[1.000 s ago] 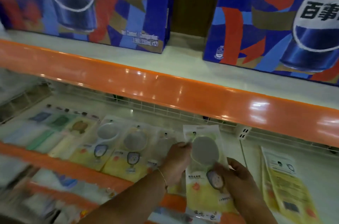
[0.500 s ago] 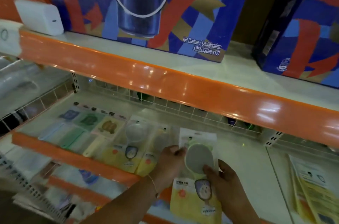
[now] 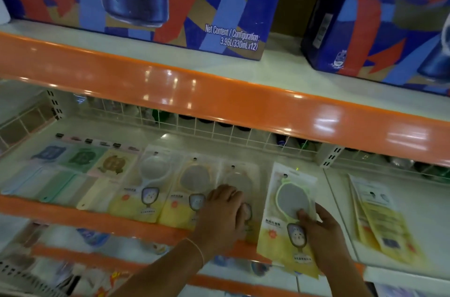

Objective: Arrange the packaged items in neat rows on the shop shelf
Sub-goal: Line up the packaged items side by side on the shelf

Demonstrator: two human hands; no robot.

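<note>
Right hand holding a mirror packet, left hand pressing on the row.

I am seeing my right hand [image 3: 323, 231] pinching the green-rimmed mirror packet [image 3: 287, 214], thumb across its face, its lower end overhanging the shelf's orange edge [image 3: 121, 221]. Just left of it, my left hand [image 3: 222, 211] is resting flat, fingers straight, on the nearest packet [image 3: 243, 180] of the row. Yellow packets [image 3: 379, 218] are lying well to the right.

left hand [image 3: 225, 211] reaches forward from lower centre, palm down, fingers fairly straight and pressed flat on a surface, thin band at the wrist. right hand [image 3: 321, 226] comes in from lower right, thumb laid on top and fingers curled underneath, pinching a flat pack. forearms bare, hands near but apart.
</note>
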